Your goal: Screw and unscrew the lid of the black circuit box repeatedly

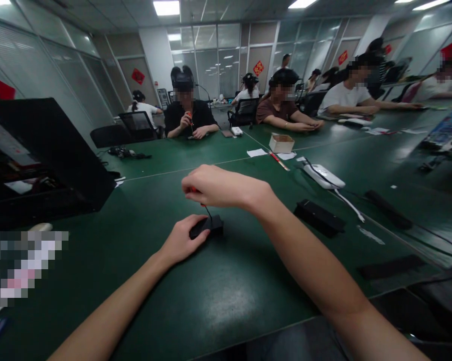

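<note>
My left hand (186, 236) grips a small black box (217, 226) by its left end, thumb in front and fingers behind, pressing it to the green tabletop. Above it, my right hand (201, 183) is closed around the orange handle of a screwdriver (209, 213). The thin dark shaft slants down to the top of the box. Most of the handle is hidden inside my fist, and I cannot make out what the tip touches.
Right of my hands lie a long black block (319, 217) and a white power strip (323, 176) with a cable. Farther back stands a small open box (281, 143). A large black case (52, 155) rises at left. Several people sit around; the one opposite (190, 113) holds an orange-handled tool.
</note>
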Demonstrator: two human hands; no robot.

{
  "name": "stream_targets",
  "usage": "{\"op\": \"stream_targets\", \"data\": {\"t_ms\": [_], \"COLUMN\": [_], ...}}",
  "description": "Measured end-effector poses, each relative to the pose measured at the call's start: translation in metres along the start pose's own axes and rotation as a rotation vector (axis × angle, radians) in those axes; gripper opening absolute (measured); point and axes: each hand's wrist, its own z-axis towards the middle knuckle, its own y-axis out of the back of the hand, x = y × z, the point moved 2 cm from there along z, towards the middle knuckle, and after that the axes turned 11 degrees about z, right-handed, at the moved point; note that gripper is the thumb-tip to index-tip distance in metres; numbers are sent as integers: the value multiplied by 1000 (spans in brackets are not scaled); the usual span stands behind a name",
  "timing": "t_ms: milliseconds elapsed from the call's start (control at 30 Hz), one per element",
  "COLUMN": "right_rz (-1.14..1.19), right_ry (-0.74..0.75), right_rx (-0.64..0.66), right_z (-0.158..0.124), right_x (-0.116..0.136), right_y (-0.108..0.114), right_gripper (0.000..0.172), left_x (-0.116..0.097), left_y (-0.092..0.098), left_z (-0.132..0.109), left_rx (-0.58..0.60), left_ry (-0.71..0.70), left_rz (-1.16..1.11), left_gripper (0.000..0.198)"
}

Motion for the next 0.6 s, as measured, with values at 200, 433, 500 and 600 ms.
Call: {"op": "stream_targets", "data": {"t_ms": [200,433,500,600], "right_rz": [-45,-26,-34,-56], "right_ry": [-13,-20,-53,-142], "right_rx": [24,18,21,20], "right_z": [-2,-11,-12,-14], "right_x": [3,-1,-3,-6], "right_y": [-4,0,2,6], "right_gripper": [28,50,41,27], "left_x": [-1,0,-2,-2], "left_y": [0,0,0,1], "left_z": [-1,-2,-2,-2], "left_rx": [-13,-2,0,0], "left_ry": [-20,-27,-32,-38], "left_rz": [-14,-13,-13,-8], "left_gripper": [32,32,32,32]}}
